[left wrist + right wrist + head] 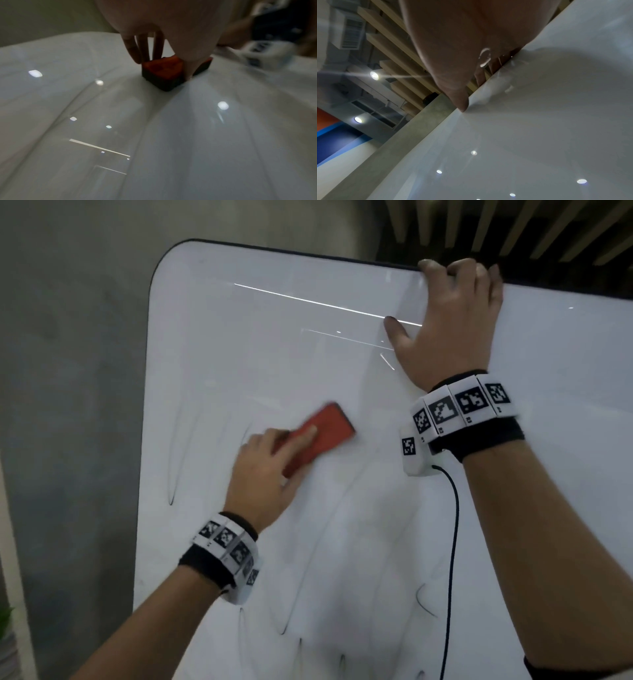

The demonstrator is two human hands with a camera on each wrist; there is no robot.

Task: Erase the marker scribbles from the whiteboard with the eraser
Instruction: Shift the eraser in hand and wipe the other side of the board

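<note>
Red eraser (317, 434) lies flat on the whiteboard (274, 347), left of the middle, with the left hand (263, 474) wrapped round it and pressing it down. The right hand (448, 320) hooks its fingers over the board's top edge to hold it steady. Thin black marker lines (424, 601) show lower down, and one near the left side. It is probably best to keep the eraser flat, push firmly, and wipe in long strokes down to those lines.
</note>
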